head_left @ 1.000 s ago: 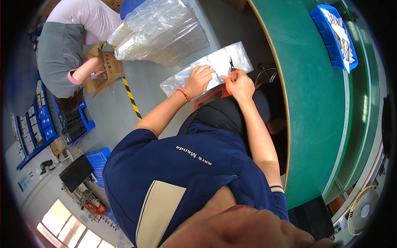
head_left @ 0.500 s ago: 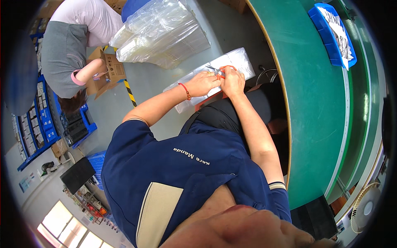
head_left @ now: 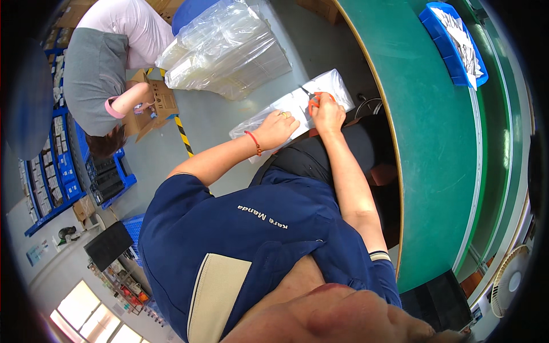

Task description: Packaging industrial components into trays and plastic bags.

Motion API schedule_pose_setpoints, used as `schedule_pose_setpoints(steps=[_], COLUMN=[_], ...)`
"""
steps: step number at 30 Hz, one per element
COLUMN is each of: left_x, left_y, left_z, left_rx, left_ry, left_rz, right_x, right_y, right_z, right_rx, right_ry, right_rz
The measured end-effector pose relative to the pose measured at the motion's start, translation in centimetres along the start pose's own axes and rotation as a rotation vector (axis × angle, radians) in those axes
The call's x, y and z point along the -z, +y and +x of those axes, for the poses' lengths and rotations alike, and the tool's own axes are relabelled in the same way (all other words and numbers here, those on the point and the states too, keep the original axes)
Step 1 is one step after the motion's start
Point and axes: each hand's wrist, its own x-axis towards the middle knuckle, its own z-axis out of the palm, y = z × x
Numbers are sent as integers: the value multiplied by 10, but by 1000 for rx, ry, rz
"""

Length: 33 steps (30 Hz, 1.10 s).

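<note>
Across my lap lies a long white package wrapped in clear plastic (head_left: 334,86). My left hand (head_left: 275,128) is on its nearer part, with bent fingers pressed together on the wrapping. A pair of scissors with orange handles (head_left: 314,102) is in my right hand (head_left: 328,116), which is closed around the handles. The dark blades point up and to the left over the package. Just what my left fingertips pinch is hidden under the hand.
The green table (head_left: 423,143) curves along my right, bearing a blue bin (head_left: 441,43) of white papers. Ahead stands a large plastic-covered stack (head_left: 229,57). At left, a co-worker (head_left: 94,74) bends over an open cardboard box (head_left: 164,98). Blue bins (head_left: 111,174) lie beyond.
My hands have moved apart: the left has drawn back from the scissors toward me. The scissors in my right hand have turned, blades now pointing further up and away.
</note>
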Motion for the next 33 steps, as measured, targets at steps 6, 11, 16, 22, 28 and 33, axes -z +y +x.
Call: schedule_pose_setpoints(steps=[6,11,16,22,28,33], left_x=[-15,-25,-33,-43,-42,-44], left_y=[10,23,31,31,35,33], left_z=[-9,-12,-13,-14,-16,-15], left_rx=[11,162,164,147,195,163], left_ry=[322,300,404,462,400,441], left_rz=[93,20,-62,-86,-105,-153], right_x=[64,65,43,29,20,21], right_y=[-10,4,5,-10,-16,-20], right_z=[9,16,37,50,58,66], right_rx=[-184,-98,-252,-215,-174,1], right_ry=[-589,-1017,-1379,-1483,-1487,-1473], right_rz=[181,283,346,292,248,172])
